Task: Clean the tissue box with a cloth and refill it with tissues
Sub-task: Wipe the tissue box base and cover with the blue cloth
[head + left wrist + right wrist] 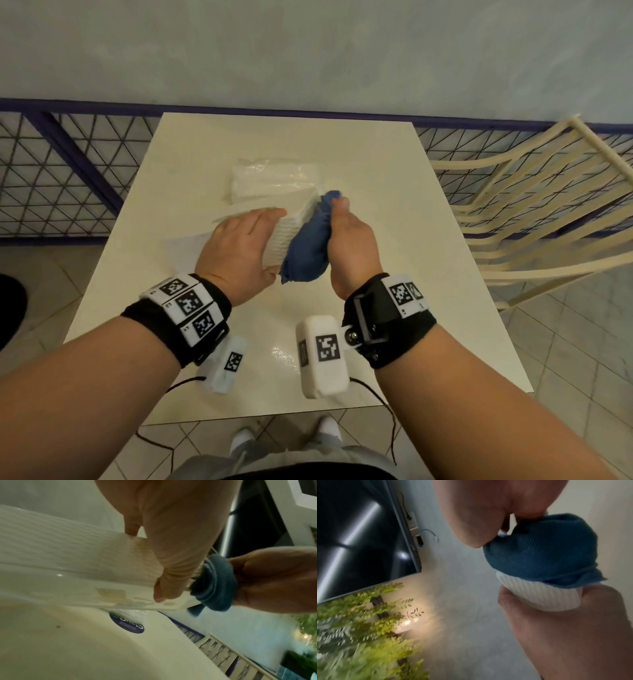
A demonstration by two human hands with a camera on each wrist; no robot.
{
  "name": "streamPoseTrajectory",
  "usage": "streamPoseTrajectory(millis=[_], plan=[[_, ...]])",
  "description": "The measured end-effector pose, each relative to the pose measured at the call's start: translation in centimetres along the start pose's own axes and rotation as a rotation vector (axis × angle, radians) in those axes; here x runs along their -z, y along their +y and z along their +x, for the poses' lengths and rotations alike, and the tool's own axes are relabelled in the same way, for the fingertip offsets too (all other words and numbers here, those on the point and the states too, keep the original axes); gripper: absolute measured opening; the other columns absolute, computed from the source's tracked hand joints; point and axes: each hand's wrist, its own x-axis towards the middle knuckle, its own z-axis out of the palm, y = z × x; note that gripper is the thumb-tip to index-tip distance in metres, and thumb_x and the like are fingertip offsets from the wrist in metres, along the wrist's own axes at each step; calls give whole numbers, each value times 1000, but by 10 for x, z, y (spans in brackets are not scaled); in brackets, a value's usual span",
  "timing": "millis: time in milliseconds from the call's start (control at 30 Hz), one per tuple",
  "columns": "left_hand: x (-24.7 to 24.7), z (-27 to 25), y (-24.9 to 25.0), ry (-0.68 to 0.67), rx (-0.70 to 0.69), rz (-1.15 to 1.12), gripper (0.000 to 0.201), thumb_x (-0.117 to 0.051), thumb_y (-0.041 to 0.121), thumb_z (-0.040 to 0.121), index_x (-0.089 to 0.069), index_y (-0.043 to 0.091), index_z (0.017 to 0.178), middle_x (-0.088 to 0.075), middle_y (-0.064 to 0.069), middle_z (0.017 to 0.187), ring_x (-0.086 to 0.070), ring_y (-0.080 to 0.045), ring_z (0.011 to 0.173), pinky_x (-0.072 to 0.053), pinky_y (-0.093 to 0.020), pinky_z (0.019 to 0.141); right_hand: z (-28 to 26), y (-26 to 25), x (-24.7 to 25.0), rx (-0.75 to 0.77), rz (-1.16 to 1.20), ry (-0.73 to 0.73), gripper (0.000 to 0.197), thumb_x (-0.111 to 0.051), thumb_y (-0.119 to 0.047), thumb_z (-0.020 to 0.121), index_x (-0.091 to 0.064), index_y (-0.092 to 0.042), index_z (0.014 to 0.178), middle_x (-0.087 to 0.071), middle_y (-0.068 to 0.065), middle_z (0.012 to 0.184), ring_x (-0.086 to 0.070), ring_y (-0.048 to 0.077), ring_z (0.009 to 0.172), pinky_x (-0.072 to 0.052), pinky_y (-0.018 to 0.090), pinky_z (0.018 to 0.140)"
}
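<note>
I hold the white ribbed tissue box (286, 236) tilted above the table, my left hand (253, 240) gripping it with fingers over the top and thumb on the near side. My right hand (346, 236) grips a bunched blue cloth (308, 246) and presses it against the box's right side. In the left wrist view the fingers (171, 561) lie across the box (68, 555), with the cloth (216, 582) at its end. In the right wrist view the cloth (539, 555) covers the box (536, 596). A clear-wrapped pack of tissues (274, 180) lies on the table behind the box.
The cream table (394, 240) also carries a flat white panel (185, 250) left of my left hand. A cream slatted chair (534, 212) stands at the right. A purple-framed mesh fence (68, 178) runs behind the table against a grey wall.
</note>
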Motion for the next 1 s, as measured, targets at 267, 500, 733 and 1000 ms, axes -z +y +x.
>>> streamPoseTrajectory(millis=[267,500,733,1000], plan=[[7,-9,-17,63,25,-27,91,-85,29,51,-42,21,132,-58,-5,124,-54,-31,104,-48,-40,81,10,17,1,181,-366,-511,62,-36,-38,102,-2,-33,153,-13,-17,156,-19,3,141,-21,18,112],[12,2,-27,20,-28,-64,87,-77,27,58,-37,16,134,-52,-8,127,-43,-25,111,-39,-47,95,15,4,-25,212,-348,-315,58,-28,-44,101,-8,-28,154,-7,2,164,-13,22,150,-16,36,121],[-14,-13,-26,-51,-160,35,103,-74,16,57,-18,15,144,-52,-16,125,-39,-29,117,-1,-47,115,28,32,-21,161,-287,-101,46,-31,-35,103,-52,-10,135,-55,17,137,-52,33,126,-40,46,108],[-20,-14,-23,54,-195,72,104,-82,17,42,-35,14,134,-41,-6,121,-42,-29,109,-16,-66,107,21,49,-24,36,-256,-210,56,-24,-49,100,-19,-29,152,-33,12,156,-37,32,140,-32,48,115]])
